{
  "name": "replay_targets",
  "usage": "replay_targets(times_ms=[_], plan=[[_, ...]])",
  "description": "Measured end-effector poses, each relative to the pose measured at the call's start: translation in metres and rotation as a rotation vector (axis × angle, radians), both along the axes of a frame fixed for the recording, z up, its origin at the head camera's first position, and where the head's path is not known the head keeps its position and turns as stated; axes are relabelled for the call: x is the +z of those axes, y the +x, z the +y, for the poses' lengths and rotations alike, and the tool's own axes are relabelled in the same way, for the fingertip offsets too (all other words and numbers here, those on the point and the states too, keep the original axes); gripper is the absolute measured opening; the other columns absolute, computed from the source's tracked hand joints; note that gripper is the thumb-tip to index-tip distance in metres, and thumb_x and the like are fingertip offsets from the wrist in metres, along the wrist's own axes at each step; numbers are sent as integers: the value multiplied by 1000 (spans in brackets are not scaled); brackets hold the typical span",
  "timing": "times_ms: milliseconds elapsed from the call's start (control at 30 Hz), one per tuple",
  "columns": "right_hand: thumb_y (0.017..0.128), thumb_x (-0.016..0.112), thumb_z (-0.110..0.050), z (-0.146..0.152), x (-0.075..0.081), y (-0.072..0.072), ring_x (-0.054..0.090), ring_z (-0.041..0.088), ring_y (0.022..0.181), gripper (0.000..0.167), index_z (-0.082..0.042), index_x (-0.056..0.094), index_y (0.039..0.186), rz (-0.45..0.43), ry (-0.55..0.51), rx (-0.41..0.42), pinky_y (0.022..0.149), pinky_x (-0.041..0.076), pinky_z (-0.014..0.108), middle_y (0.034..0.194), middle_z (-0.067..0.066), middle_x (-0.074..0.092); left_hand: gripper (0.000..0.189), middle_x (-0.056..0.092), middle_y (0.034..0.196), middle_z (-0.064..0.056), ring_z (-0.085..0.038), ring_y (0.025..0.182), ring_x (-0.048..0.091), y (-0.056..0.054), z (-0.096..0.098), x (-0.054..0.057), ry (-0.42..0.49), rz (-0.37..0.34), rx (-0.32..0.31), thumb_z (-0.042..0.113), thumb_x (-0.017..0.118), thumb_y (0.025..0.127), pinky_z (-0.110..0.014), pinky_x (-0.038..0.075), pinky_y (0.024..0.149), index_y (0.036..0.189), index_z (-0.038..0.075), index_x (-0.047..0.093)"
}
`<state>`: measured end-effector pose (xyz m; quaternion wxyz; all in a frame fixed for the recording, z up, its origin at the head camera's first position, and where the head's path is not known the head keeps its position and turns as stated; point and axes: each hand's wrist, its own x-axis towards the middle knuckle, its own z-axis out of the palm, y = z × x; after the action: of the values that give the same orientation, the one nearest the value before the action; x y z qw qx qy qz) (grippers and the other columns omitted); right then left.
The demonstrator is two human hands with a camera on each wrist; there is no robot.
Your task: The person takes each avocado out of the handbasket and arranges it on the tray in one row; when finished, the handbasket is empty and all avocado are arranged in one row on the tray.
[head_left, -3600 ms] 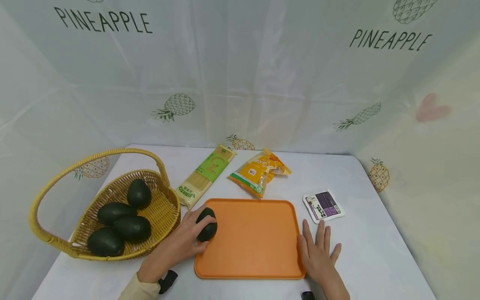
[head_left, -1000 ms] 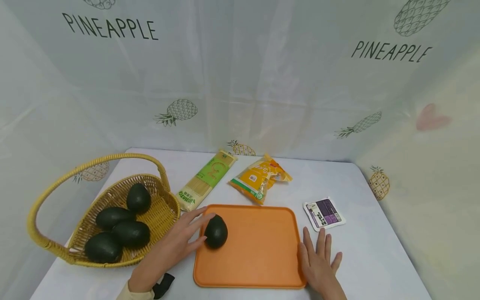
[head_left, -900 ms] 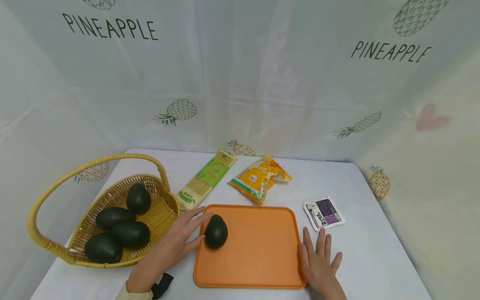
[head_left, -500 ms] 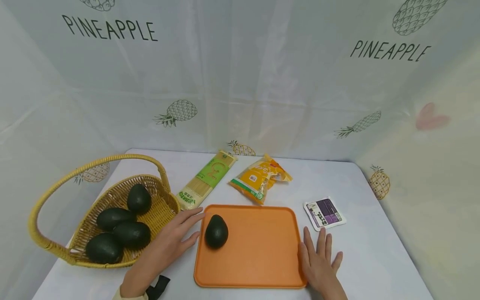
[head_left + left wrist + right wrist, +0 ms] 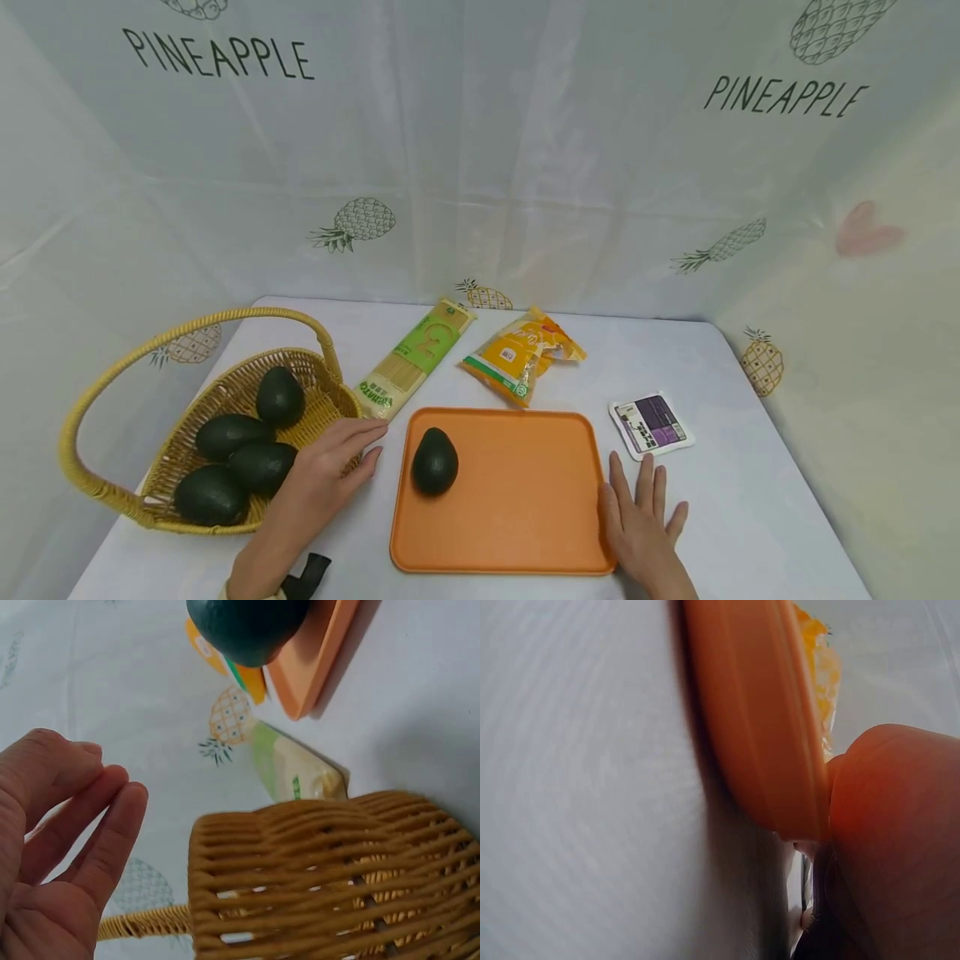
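A dark green avocado lies on the left part of the orange tray. My left hand is off to the tray's left, over the right rim of the wicker basket, holding nothing. In the left wrist view its fingers are loosely bent beside the woven basket wall. More avocados lie inside the basket. My right hand rests at the tray's right edge, fingers straight and spread. Seen from the right wrist, the thumb side is right at the tray's rim.
Behind the tray lie a green-labelled pack of noodles and an orange-yellow bag. A white and purple packet is just beyond my right fingertips. The basket's tall handle arches up on the left. A pineapple-print curtain hangs behind the table.
My left hand carried an avocado onto the tray, let it go, and drew back leftward to the basket's rim. The right hand has stayed at the tray's right edge.
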<state>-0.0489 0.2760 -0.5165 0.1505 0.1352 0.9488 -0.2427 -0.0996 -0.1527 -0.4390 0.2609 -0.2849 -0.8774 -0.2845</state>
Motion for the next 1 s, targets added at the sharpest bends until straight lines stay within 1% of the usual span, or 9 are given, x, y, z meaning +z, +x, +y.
replay_targets(times_ms=[67,133,200,233,333,567,800,933,1000], plan=[[115,25,-53,0,0,0,-33,51,159,71,-15,10,173,-2,1,0,111,-33,80,173,23,-33,25,80,114,-4,-20,102,74,0,-2,0,0,13,22,26,75,101,-6,53,92,115,6,83],[115,25,-53,0,0,0,-33,51,159,71,-15,9,173,-2,2,1,111,-33,80,173,23,-33,25,80,113,-3,-19,101,74,1,-3,1,4,15,45,12,88,89,-5,52,93,114,7,83],[115,25,-53,0,0,0,-33,51,159,71,-15,9,173,-4,1,1,111,-33,80,172,23,-34,41,80,112,-2,-19,101,75,1,-4,2,7,10,59,-3,93,74,-2,50,95,112,8,83],[115,25,-53,0,-1,-1,-33,51,159,71,-15,9,173,-4,0,0,111,-33,80,172,23,-34,46,80,112,-2,-19,101,75,1,-5,3,8,9,64,-6,94,69,-2,49,96,112,8,83],[115,25,-54,0,-1,-1,-33,51,159,72,-15,9,173,-6,0,-2,111,-34,80,172,23,-34,47,80,111,-4,-20,100,75,2,-7,3,0,17,77,-8,95,67,-2,48,96,111,7,83],[115,25,-54,0,-1,-1,-34,51,158,72,-15,9,173,-11,3,-5,110,-34,80,172,24,-34,41,79,109,-2,-17,99,73,3,-15,4,1,32,132,-8,94,69,1,46,95,106,7,85],[115,25,-54,0,0,0,-34,50,158,72,-15,9,173,-10,-2,-2,110,-34,80,172,23,-34,39,79,106,-7,-21,97,73,4,-28,3,-22,88,185,-11,94,66,-4,52,88,101,2,84],[115,25,-53,0,0,0,-34,50,159,72,-15,10,173,-3,-4,1,111,-34,80,173,23,-33,42,78,106,-11,-26,100,72,5,-37,0,-32,89,198,-15,94,62,-1,49,91,100,-1,83],[115,25,-53,0,1,0,-33,50,159,72,-15,10,173,-3,-4,0,111,-33,80,173,23,-33,44,78,106,-12,-28,101,71,6,-41,-2,-43,88,206,-15,94,61,-6,51,88,100,-1,83]])
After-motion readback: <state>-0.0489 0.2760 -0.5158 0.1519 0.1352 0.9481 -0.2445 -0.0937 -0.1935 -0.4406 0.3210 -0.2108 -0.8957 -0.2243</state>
